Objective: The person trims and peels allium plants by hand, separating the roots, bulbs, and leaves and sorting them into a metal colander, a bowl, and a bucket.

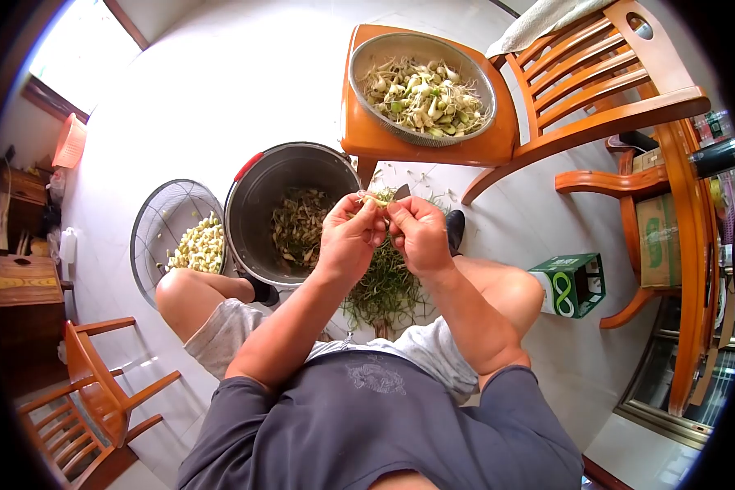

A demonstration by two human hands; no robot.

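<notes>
The bare left hand and bare right hand pinch a small, pale-green, stringy plant between their fingertips.

The pale, glossy floor in front of you carries a dark bucket, a wire basket of pale bulbs just beside it, a heap of long greens and a green box. Your wooden chair stands there too, a colander covering most of its seat, close to the left edge.
</notes>
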